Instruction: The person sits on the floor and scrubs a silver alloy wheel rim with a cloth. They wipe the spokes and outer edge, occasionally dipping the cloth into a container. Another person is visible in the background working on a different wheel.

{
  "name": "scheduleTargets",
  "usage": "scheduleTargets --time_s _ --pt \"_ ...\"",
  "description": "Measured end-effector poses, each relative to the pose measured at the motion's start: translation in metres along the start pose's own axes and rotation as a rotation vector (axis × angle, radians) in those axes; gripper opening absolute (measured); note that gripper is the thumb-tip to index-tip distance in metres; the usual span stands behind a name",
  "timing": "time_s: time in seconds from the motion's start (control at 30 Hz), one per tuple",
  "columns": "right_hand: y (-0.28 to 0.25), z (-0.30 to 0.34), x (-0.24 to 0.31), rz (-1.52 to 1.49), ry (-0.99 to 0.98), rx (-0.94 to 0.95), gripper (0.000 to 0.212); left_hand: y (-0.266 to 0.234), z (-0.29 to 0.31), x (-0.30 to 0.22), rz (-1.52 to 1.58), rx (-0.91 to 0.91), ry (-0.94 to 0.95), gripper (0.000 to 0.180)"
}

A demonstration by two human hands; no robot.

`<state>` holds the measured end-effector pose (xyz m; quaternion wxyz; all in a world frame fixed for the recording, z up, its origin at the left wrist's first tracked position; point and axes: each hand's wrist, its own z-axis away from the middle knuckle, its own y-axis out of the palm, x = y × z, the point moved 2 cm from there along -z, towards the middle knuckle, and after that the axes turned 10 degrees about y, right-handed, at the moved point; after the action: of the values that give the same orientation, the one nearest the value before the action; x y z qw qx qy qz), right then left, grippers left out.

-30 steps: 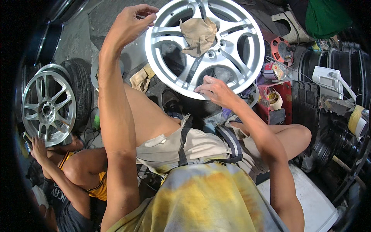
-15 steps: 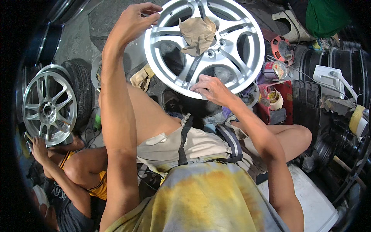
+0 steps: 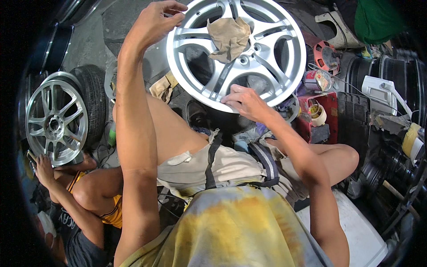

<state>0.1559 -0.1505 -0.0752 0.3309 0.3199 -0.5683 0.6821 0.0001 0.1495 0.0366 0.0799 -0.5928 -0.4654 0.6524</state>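
Left hand (image 3: pixel 162 20), half wide, is at the upper-left edge of the wheel (image 3: pixel 251 55); right hand (image 3: pixel 246 102), narrow, touches lower edge, grip unclear. Silver looks even; brown sheet (image 3: pixel 228 38) lies unheld; the rest, I cannot tell.

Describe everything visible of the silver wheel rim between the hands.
The silver, metallic-looking, tireless wheel rim faces the camera, top edge cropped. Paired spokes meet at a hub with bolt holes. A crumpled tan sheet lies on it; the right hand touches its near edge; the left hand is at its upper-left edge.
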Motion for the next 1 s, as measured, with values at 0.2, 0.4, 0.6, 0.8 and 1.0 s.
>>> scheduleTargets --time_s 0.2,0.4,0.6,0.8,1.0 --pt "0.002 0.005 0.004 0.088 0.132 0.030 0.019 0.003 0.000 -0.004 0.009 -0.009 0.013 0.037" --pt "0.014 -0.006 0.015 0.103 0.064 -0.031 0.020 0.003 -0.004 -0.018 0.023 -0.025 -0.010 0.034" --pt "0.009 -0.001 0.015 0.074 0.057 -0.008 0.019 0.006 0.002 -0.019 -0.048 -0.022 0.009 0.033" --pt "-0.004 0.013 -0.016 0.381 0.138 -0.048 0.016 0.043 0.012 -0.044 -0.157 0.186 0.011 0.031" --pt "-0.048 0.038 -0.020 -0.229 0.451 -0.205 0.015 0.121 0.044 -0.056 -0.013 0.839 -0.145 0.030"
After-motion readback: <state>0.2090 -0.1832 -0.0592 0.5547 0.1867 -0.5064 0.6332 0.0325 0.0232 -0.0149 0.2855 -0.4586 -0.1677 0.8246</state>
